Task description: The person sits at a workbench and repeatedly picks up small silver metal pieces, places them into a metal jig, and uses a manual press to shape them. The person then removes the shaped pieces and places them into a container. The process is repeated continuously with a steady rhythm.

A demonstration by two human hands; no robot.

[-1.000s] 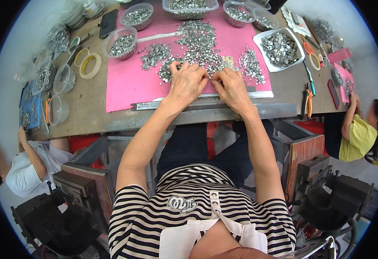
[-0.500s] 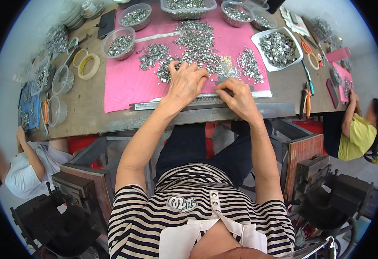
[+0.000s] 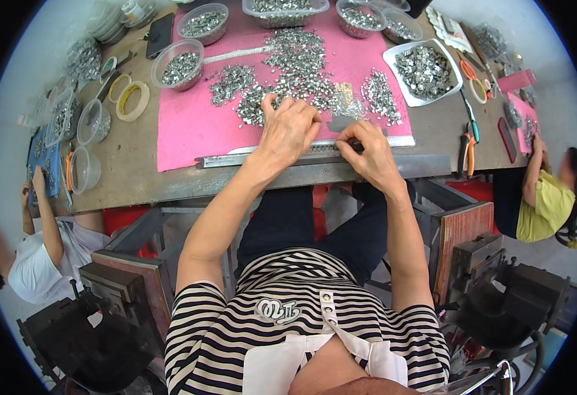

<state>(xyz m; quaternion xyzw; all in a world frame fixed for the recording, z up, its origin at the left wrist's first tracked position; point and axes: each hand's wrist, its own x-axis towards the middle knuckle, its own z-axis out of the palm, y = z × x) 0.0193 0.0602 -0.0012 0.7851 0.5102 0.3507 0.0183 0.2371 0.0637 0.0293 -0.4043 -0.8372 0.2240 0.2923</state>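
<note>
My left hand (image 3: 286, 130) is bent over the near edge of a pile of small silvery metal pieces (image 3: 296, 82) on a pink mat (image 3: 190, 135). Its fingers curl downward, and the tips are hidden. Just right of it, my right hand (image 3: 372, 153) holds thumb and forefinger pressed together at a long slotted metal strip (image 3: 236, 158) along the table's front edge. Whatever lies in that pinch is too small to make out. Beyond the right hand are a flat grey plate (image 3: 342, 123) and thin silvery pieces (image 3: 351, 107).
Clear tubs (image 3: 178, 64) and a white dish (image 3: 423, 71) of metal pieces surround the mat. Tape rolls (image 3: 132, 101) lie left; orange-handled pliers (image 3: 467, 153) and scissors (image 3: 474, 82) lie right. One co-worker (image 3: 45, 253) sits at left, another (image 3: 545, 197) at right.
My right hand has shifted slightly right along the strip, and my left hand moved a little right too. The left co-worker's hand has risen over the blue mat.
</note>
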